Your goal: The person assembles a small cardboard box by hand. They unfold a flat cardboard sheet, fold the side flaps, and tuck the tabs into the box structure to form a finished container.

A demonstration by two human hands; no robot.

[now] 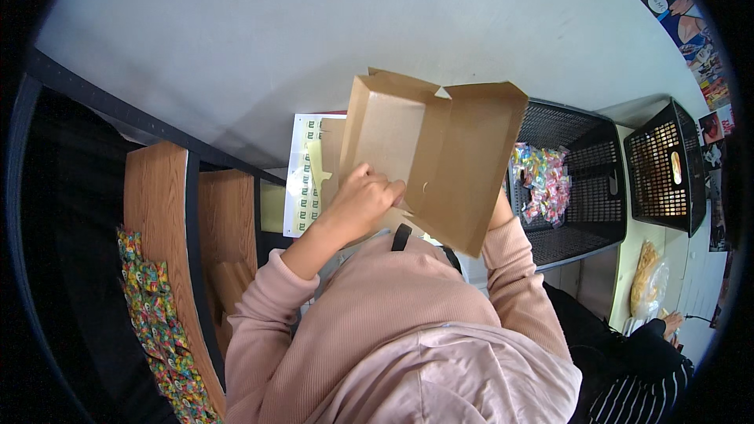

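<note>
A brown cardboard box point(393, 122) is raised in front of my body, its hollow inside facing me and its lid point(473, 153) folded out to the right. At the box's near left edge, my left hand point(365, 200) is closed with curled fingers, gripping the cardboard. My right hand point(500, 212) holds the box from behind the lid's right side; only a part near the wrist shows, and its fingers are hidden. A small white triangular gap shows at the fold on the far edge. Behind the box's left side lies a white sheet of green-and-yellow labels point(301, 180).
On the right, a black plastic basket point(585, 180) holds wrapped candies point(542, 184); a smaller black basket point(667, 169) stands beyond it. A wooden shelf point(169, 212) and strips of colourful packets point(157, 322) are at left. Another person point(640, 369) works at lower right near a bag point(648, 283).
</note>
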